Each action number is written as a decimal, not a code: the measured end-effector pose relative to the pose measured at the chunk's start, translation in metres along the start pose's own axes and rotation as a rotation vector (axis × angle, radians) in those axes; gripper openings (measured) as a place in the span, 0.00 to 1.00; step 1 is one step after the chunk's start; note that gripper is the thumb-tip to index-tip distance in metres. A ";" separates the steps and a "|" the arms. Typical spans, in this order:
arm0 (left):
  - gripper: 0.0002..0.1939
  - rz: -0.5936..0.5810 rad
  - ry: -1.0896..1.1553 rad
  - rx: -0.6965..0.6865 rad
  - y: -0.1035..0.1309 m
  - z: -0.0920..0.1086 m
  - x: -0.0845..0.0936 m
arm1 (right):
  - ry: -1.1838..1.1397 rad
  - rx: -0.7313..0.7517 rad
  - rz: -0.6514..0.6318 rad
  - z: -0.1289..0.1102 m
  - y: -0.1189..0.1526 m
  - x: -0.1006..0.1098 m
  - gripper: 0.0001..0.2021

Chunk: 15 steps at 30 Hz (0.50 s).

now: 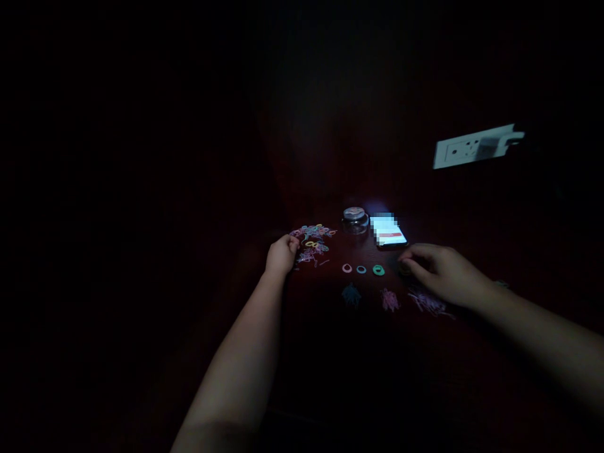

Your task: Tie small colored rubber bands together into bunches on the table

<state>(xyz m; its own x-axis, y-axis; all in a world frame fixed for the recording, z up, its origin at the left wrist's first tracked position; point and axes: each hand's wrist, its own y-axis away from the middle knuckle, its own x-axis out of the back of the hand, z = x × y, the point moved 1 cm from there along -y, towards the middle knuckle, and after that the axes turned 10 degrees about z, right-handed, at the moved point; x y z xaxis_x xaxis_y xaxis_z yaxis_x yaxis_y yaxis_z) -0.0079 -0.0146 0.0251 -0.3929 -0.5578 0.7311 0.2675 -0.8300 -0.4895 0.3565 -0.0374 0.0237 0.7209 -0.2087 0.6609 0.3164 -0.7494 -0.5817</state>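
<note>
My left hand (283,253) rests with curled fingers at the left side of a mixed pile of small coloured elastic hair ties (314,233); whatever it may hold is hidden. My right hand (431,267) has thumb and forefinger brought together over a dim yellowish hair tie (404,269), and I cannot make out what is between them. To its left, in a row, lie a pink hair tie (347,268), a blue hair tie (361,270) and a green hair tie (378,270). Below are a blue pile (352,294), a pink pile (389,300) and a purple pile (428,302) of thin bands.
A round clear jar (355,220) with a lid stands behind the ties. Beside it a lit phone (389,230) shines over the dark reddish table. On the wall at upper right is a socket panel (460,151) with a plugged-in charger (493,146). Most surroundings are black.
</note>
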 end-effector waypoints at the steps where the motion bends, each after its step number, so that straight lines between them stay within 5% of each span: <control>1: 0.11 0.040 0.013 0.011 -0.001 -0.001 -0.003 | -0.003 0.001 0.002 -0.001 0.000 0.000 0.11; 15: 0.12 -0.044 -0.071 -0.036 -0.008 -0.005 -0.028 | -0.014 -0.004 0.013 -0.011 -0.001 0.000 0.12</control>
<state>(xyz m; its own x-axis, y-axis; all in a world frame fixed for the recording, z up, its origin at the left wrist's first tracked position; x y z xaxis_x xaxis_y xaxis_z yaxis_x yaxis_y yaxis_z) -0.0032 0.0077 0.0068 -0.3400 -0.5200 0.7836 0.2192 -0.8541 -0.4716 0.3494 -0.0435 0.0295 0.7332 -0.2096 0.6469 0.3047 -0.7492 -0.5881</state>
